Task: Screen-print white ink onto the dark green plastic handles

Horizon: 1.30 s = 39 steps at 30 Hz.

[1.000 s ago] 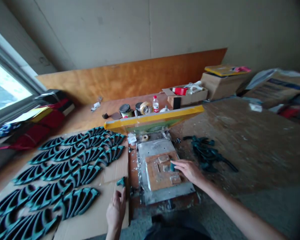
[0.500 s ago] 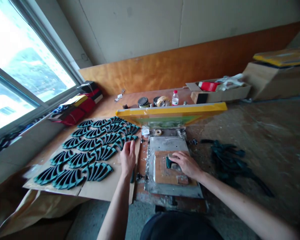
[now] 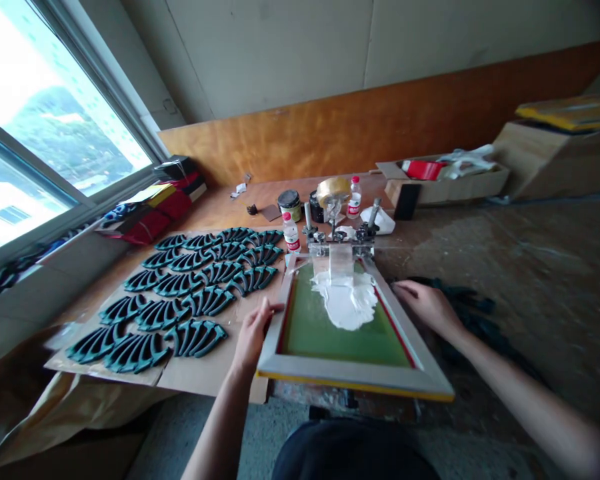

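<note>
A screen printing frame (image 3: 350, 370) lies lowered before me, its green mesh (image 3: 305, 333) bearing a spread of white ink (image 3: 350, 310). A clear squeegee-like block (image 3: 341, 263) stands at the ink's far end. My left hand (image 3: 253, 333) is closed at the frame's left edge, thumb on top. At the right edge my right hand (image 3: 427, 307) has its fingers together, tips against the frame's side; its grip is partly hidden. The printing base and wooden block beneath are covered by the frame. Dark green curved pieces (image 3: 197, 340) lie in fan-shaped rows on cardboard (image 3: 200, 377) at left.
Behind the frame are a metal hinge clamp (image 3: 320, 248), a tape roll (image 3: 334, 190), ink jars (image 3: 290, 203) and two red-capped bottles (image 3: 291, 233). More dark green pieces (image 3: 473, 313) lie heaped past my right hand. An open carton (image 3: 450, 187) stands at the back right.
The frame has swung down from upright to lying over the base. My right hand has left the green piece on the wooden block and moved to the frame's right side; my left hand now meets its left side.
</note>
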### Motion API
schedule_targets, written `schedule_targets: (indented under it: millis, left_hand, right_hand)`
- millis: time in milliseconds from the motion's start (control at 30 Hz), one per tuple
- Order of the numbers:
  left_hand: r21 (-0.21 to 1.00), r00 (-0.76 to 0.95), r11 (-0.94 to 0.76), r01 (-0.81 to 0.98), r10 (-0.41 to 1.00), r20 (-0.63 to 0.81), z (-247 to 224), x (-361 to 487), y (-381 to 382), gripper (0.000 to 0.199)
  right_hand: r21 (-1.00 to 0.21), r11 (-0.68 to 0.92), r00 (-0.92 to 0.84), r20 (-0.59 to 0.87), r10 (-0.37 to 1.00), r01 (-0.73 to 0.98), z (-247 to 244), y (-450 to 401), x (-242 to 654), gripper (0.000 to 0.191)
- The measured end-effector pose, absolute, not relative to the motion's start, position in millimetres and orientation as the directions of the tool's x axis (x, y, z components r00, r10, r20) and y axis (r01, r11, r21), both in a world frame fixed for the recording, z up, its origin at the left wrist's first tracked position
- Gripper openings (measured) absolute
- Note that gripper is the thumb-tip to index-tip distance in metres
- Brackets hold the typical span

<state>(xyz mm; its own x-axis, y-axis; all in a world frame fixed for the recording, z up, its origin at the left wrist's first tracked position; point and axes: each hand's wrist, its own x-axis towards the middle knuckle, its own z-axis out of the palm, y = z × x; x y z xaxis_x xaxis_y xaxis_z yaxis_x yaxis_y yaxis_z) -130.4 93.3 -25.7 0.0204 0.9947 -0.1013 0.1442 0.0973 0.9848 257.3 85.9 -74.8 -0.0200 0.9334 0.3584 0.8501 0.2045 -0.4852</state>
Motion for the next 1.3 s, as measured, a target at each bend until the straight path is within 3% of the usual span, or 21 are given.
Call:
schedule_targets:
  millis: [67, 167, 233, 300, 367, 500, 633, 700, 800, 900, 1067, 1200, 1300]
  left_hand:
    - [0.963, 0.112, 0.188, 0.194, 0.971, -0.212, -66, -136, 81, 0.062]
    - [0.926, 0.121, 0.187, 0.327, 0.964, -0.237, -109, -134, 77, 0.066]
    - [0.892, 0.094, 0.172, 0.419, 0.969, -0.231, -122, -131, 78, 0.061]
    - [0.870, 0.089, 0.166, 0.464, 0.969, -0.232, -124, -130, 80, 0.058]
    - [0.866, 0.098, 0.162, 0.472, 0.967, -0.235, -122, -131, 81, 0.056]
    - [0.863, 0.089, 0.179, 0.473, 0.964, -0.249, -121, -132, 80, 0.053]
    - [0.859, 0.104, 0.163, 0.486, 0.965, -0.242, -125, -132, 80, 0.054]
    - [0.870, 0.124, 0.150, 0.470, 0.965, -0.233, -126, -132, 80, 0.055]
    - [0.894, 0.143, 0.170, 0.415, 0.958, -0.248, -125, -132, 80, 0.058]
    - [0.909, 0.139, 0.200, 0.367, 0.954, -0.266, -124, -132, 80, 0.062]
    - [0.923, 0.140, 0.244, 0.298, 0.945, -0.296, -115, -131, 80, 0.067]
    - [0.924, 0.148, 0.319, 0.213, 0.924, -0.353, -85, -134, 80, 0.083]
    - [0.930, 0.133, 0.334, 0.152, 0.926, -0.354, -45, -136, 87, 0.074]
  right_hand:
    - [-0.483, 0.235, -0.029, 0.397, 0.917, 0.844, -58, 103, 245, 0.035]
    - [-0.305, 0.335, -0.178, 0.445, 0.878, 0.892, -39, 128, 199, 0.051]
    - [-0.184, 0.358, -0.285, 0.331, 0.899, 0.915, -34, 138, 171, 0.043]
    - [-0.143, 0.360, -0.335, 0.176, 0.926, 0.922, -36, 140, 156, 0.025]
    - [-0.142, 0.366, -0.353, 0.107, 0.929, 0.920, -45, 130, 152, 0.011]
    - [-0.154, 0.543, -0.530, 0.120, 0.840, 0.826, -58, 90, 165, 0.024]
    - [-0.252, 0.698, -0.708, 0.067, 0.703, 0.670, -50, 69, 179, 0.028]
    - [-0.284, 0.673, -0.683, 0.080, 0.726, 0.683, -47, 71, 178, 0.024]
    - [-0.258, 0.596, -0.557, 0.211, 0.803, 0.761, -55, 71, 171, 0.025]
    - [-0.213, 0.634, -0.561, 0.315, 0.765, 0.744, -70, 57, 166, 0.032]
    - [-0.258, 0.642, -0.593, 0.249, 0.766, 0.721, -59, 67, 167, 0.020]
    - [-0.300, 0.445, -0.370, 0.277, 0.887, 0.844, -25, 122, 161, 0.052]
    - [-0.276, 0.293, -0.192, 0.340, 0.921, 0.915, -2, 154, 178, 0.055]
